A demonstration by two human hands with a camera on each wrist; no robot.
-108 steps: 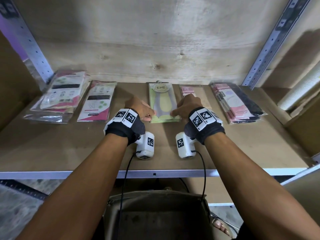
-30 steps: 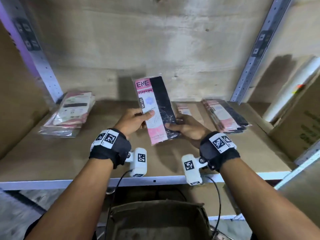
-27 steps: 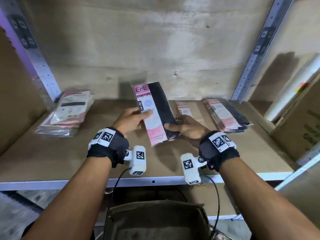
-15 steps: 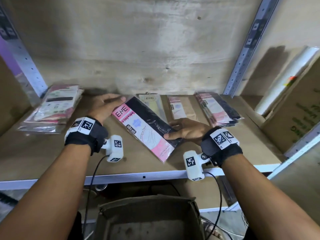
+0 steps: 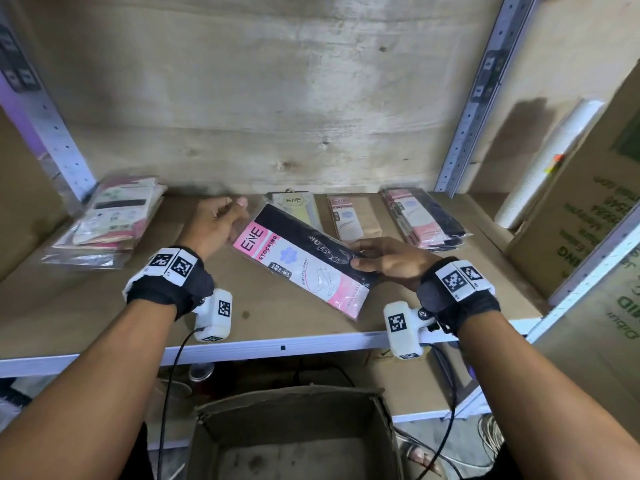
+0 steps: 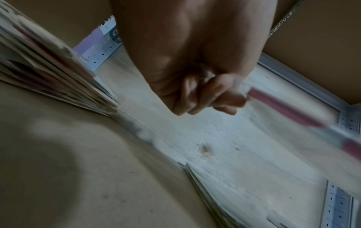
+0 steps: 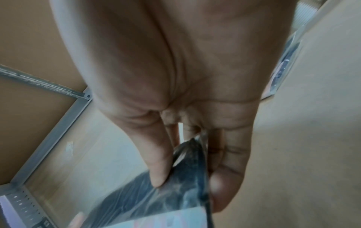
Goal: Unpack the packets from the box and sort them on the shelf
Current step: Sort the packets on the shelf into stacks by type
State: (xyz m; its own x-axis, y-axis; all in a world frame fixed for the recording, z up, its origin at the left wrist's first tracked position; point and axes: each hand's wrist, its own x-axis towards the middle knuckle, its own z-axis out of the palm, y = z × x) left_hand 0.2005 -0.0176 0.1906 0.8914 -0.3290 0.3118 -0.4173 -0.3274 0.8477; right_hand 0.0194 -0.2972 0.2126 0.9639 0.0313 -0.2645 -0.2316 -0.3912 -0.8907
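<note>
Wooden shelf point(image 5: 104, 306), seemingly four packet stacks point(image 5: 107, 223).

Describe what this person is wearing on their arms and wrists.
Both forearms are bare, no sleeves. Each wrist has a black fabric wristband: left wristband, right wristband. Each band carries white square tags printed with black-and-white checker codes. A white camera block hangs under each wrist, left camera, right camera, each with its own code tag and a thin black cable trailing down.

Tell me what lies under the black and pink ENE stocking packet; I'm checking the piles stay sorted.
Under the black and pink ENE stocking packet, held by the right hand, bare brown shelf board shows. Its far corner overlaps the pale green ENE packet; anything else beneath is hidden.
</note>
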